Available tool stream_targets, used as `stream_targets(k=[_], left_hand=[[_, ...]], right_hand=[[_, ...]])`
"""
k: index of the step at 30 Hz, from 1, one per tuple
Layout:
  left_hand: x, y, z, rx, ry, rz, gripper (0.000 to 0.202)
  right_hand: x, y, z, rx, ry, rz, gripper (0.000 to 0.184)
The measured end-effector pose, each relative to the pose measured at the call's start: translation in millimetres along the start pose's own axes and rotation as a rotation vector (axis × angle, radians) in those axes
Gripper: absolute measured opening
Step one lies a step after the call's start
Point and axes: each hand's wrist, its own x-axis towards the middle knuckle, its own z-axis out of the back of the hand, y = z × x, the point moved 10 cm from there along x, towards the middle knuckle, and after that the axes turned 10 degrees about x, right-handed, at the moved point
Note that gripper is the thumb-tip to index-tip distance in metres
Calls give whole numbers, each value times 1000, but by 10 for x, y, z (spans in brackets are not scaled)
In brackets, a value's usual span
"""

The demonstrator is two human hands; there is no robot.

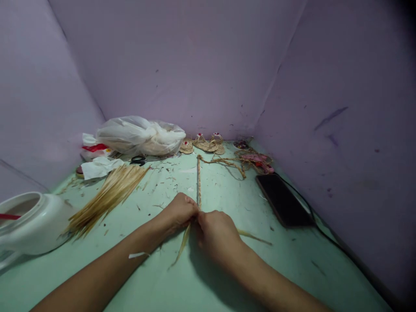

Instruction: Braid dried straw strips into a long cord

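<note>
A narrow braid of dried plant fibre (199, 180) runs straight from a knotted far end down to my hands, in the middle of the green surface. My left hand (183, 209) pinches its near end from the left. Close against it, my right hand (218, 232) is closed on the same spot, its fingertips partly hidden. Loose strands hang out below: one fibre strip (183, 245) under my left hand and another strand (255, 237) sticking out to the right of my right hand. A braided cord (224, 161) leads from the far knot to the right.
To the left lie a bundle of dried fibre strips (108, 195), a white plastic jug (39, 223) and black scissors (138, 160). A plastic bag (139, 135) and small woven slippers (208, 144) sit by the back wall. On the right are a phone (284, 200) and a black cable (344, 255).
</note>
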Motion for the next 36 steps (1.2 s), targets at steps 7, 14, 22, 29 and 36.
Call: stream_targets(k=[7,14,22,29,36], left_hand=[[1,-93,78,-64,114,-86,6],[-29,-135,79,37,133,-117,10],[10,-160,71,338,81,-238,10],[-14,-232,124,516,20,-305,13],[-218,-324,263,746,-187,-179,16]], right_hand=[[204,-471,382,629,-330,-92,21],[276,-305,-222,1200,173,-167,17],[363,-421,-180,872,64,-38,11],[343,-515,-236,1093,16,-216,12],[294,-471,-247,1244,1,-285,7]])
